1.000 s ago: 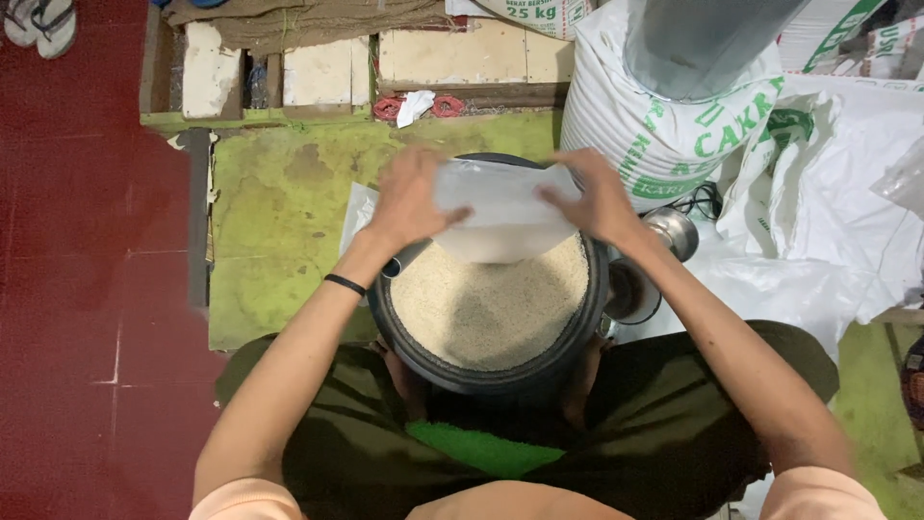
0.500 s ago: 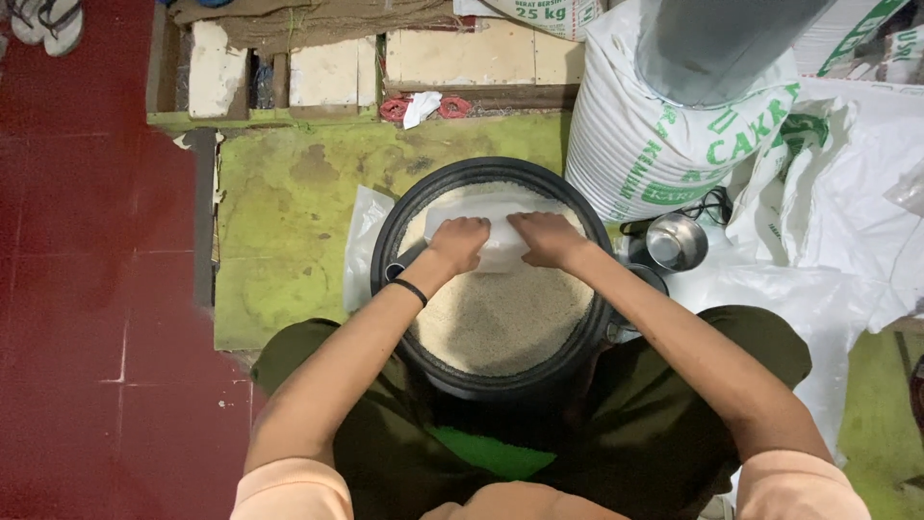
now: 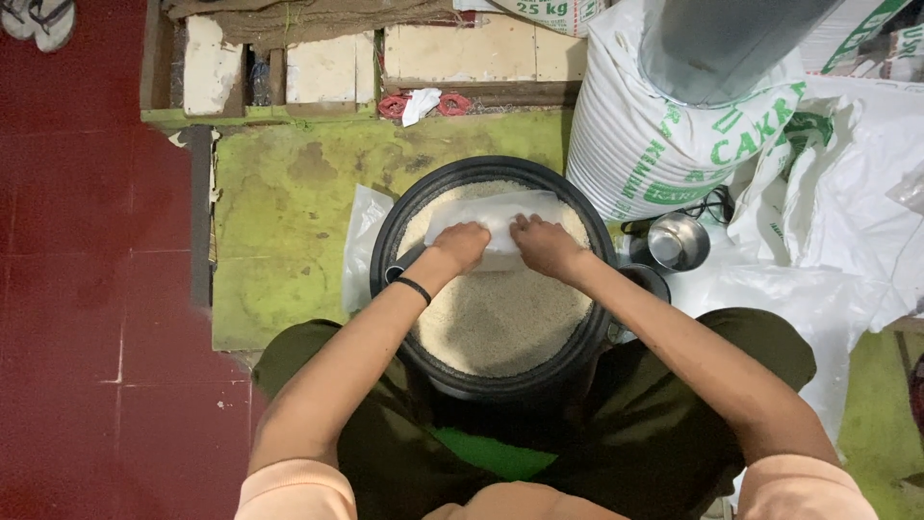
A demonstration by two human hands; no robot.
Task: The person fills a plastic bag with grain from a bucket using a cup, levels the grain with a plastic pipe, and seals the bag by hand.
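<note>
I am looking down at both hands working inside the black tub point(image 3: 385, 252), which is nearly full of pale grain point(image 3: 500, 318). My left hand point(image 3: 462, 245) and right hand point(image 3: 545, 245) are each closing their fingers over the near edge of a clear plastic bag point(image 3: 496, 214), which is lying on the grain at the tub's far side. I am judging that the thin film could slip or tear if the pull is uneven (grain weighs quickly), spilling over the tub's rim onto the green mat point(image 3: 289, 221) left of the tub. The metal cup point(image 3: 679, 242) is standing just right of the tub.
</note>
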